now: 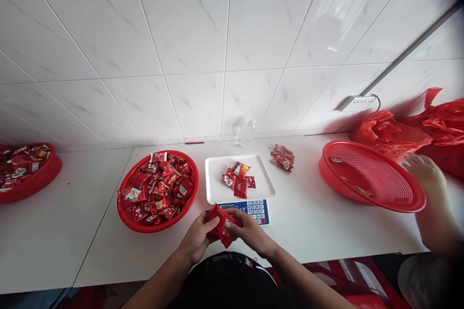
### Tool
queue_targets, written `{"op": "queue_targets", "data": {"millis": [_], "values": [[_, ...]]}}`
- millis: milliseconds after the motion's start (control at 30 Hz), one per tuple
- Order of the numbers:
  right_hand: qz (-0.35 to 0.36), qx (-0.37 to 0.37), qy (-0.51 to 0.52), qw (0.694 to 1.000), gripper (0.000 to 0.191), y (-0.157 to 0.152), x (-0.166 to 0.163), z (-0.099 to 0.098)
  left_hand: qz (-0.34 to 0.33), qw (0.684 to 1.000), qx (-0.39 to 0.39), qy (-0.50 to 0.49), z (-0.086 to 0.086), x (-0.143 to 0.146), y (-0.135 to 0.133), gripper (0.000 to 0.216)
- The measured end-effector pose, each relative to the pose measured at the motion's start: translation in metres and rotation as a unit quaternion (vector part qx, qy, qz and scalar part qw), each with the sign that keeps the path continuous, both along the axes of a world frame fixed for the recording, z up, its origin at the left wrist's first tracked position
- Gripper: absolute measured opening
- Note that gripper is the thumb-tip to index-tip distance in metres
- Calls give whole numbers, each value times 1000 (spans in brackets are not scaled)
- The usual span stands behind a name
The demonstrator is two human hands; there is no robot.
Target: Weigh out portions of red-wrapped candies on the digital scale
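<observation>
Red wrapping, glossy and folded into a small pouch (222,224), sat between our two hands just in front of the scale (250,208), low over the white table (308,222). Our left hand (197,239) pinched its left edge, thumb on top, fingers curled beneath. Our right hand (250,232) gripped the other side, fingertips pressed together on the red material. Wrapped candies (238,181) lay on the scale's white tray (266,188), and a red basket (158,189) of them stood just left.
</observation>
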State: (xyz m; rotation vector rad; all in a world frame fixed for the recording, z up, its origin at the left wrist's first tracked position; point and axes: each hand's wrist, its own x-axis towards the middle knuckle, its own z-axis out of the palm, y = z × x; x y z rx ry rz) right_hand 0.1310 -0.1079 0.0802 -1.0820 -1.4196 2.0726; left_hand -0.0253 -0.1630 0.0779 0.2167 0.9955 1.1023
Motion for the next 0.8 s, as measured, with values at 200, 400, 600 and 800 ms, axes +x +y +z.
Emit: {"op": "queue_targets", "data": {"millis": [200,400,600,800], "values": [[-16,-66,0,998,50,3,6,-5,54,998,-37,3,-3,-3,5,25],[-50,-70,11,996,48,6,9,-4,18,996,-79,33,-1,-9,4,33],[35,20,-29,999,45,10,-3,-12,-43,994,-73,65,-3,-4,2,38],[-54,301,-334,892,43,60,10,-36,71,984,-144,83,-5,-19,3,29]]}}
